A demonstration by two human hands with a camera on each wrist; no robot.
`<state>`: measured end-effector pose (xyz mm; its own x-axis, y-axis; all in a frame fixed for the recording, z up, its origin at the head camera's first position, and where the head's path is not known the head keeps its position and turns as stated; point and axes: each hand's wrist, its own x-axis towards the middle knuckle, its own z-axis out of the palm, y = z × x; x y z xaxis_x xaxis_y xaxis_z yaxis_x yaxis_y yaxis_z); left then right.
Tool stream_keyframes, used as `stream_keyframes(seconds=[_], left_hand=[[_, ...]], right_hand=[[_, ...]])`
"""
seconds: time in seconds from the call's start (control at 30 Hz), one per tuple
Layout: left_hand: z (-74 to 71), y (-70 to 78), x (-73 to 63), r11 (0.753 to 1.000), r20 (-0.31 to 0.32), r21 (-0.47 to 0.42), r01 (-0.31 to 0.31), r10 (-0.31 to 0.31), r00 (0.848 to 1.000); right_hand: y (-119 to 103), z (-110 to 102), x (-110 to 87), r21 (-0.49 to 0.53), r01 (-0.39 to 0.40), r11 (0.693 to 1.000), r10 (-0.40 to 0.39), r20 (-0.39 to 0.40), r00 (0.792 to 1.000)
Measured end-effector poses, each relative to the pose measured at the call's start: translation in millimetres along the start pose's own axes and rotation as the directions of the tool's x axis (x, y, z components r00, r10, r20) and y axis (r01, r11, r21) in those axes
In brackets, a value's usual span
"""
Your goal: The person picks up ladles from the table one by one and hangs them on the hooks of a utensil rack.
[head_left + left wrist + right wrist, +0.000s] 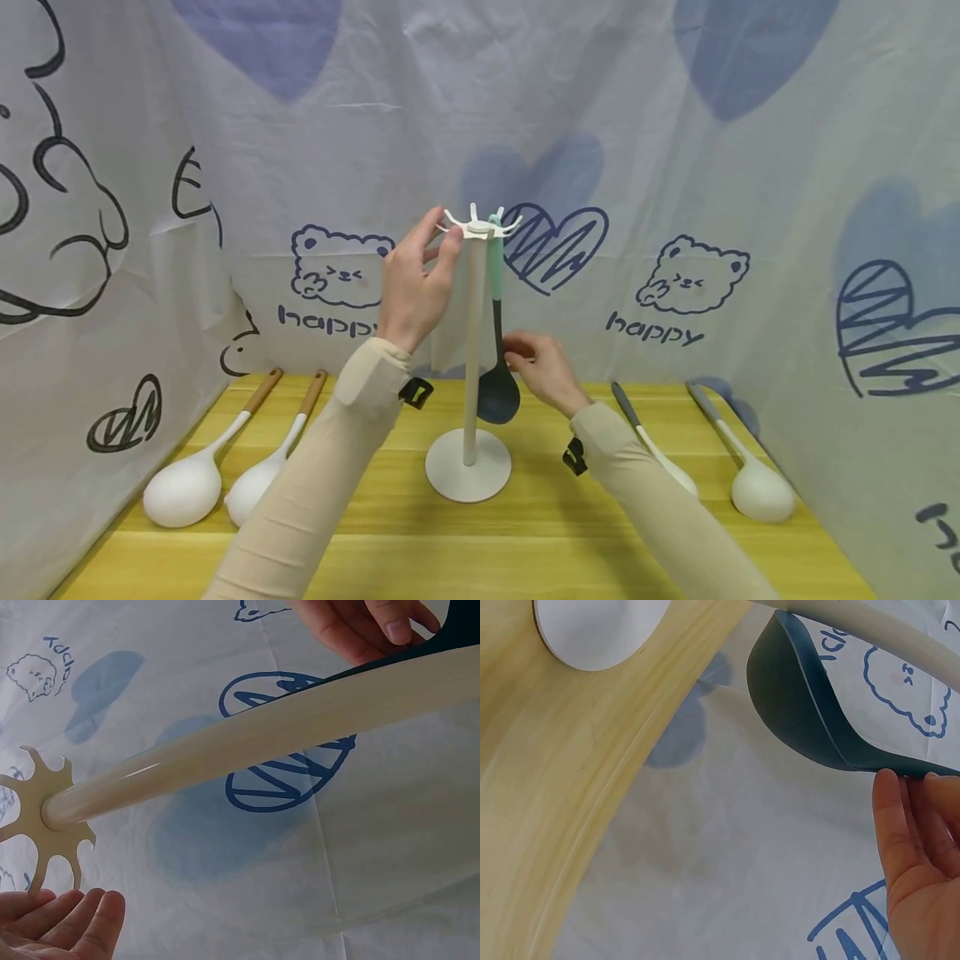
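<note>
A white utensil rack [472, 333] stands upright on the table, a ring of hooks at its top. From one hook hangs a ladle [498, 396] with a mint-green grip and a dark neck and bowl. My left hand [416, 283] holds the left side of the hook ring between thumb and fingers; its fingers [97, 922] show at the hook tips in the left wrist view. My right hand [543, 367] is at the ladle's neck, fingertips [886, 784] touching the edge of the dark handle just above the bowl [791, 697].
Two white ladles [183, 490] with wooden handles lie on the left of the table [420, 558]. On the right lie two white utensils [761, 492] with grey handles. Printed cloth [637, 183] hangs behind and at both sides.
</note>
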<state>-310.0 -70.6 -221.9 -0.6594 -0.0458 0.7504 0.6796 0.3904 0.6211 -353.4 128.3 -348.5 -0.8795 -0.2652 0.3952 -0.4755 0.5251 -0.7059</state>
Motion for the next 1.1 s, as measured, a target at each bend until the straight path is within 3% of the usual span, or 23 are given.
stream_keyframes(seconds=[0.57, 0.8, 1.1], left_hand=[[-5.3, -8.3, -10.6, 0.999, 0.013, 0.027, 0.031, -0.032, 0.999], [-8.9, -22.2, -22.2, 0.991, 0.062, 0.089, 0.096, -0.101, 0.993], [-12.4, -39.6, -34.6, 0.983, 0.147, 0.145, 0.111, -0.132, 0.98]], right_hand=[[4, -3, -4.2, 0.001, -0.016, 1.0, 0.016, -0.031, 0.999], [6, -6, -7.7, -0.028, 0.012, 1.0, -0.013, -0.03, 0.999], [14, -9, -12.6, -0.019, 0.004, 1.0, -0.005, -0.035, 0.999]])
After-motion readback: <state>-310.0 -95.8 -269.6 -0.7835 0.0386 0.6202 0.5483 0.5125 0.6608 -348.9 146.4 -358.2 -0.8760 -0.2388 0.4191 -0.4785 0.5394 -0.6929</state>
